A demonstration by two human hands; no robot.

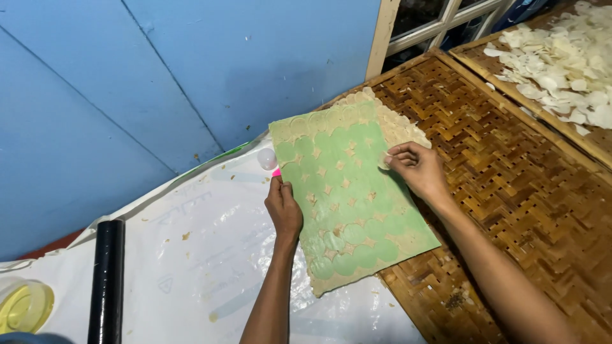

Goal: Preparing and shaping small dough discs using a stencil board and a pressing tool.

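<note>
Two hands grip the green sheet (347, 197): left hand (283, 207) its edge, right hand (417, 169) pinching a dough round.

Dim indoor light, soft shadows, slight wide-angle bend w/ mild blur.

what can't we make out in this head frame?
- Left hand: it covers most of a pink item at the green sheet's edge; its kind is unclear.
- Right hand: fingertips hide what they pinch on the sheet.
- Yellow container: cut off by the left edge.
- Black roll: cut off by the bottom edge.
- White pieces: cut off by the right edge.
</note>
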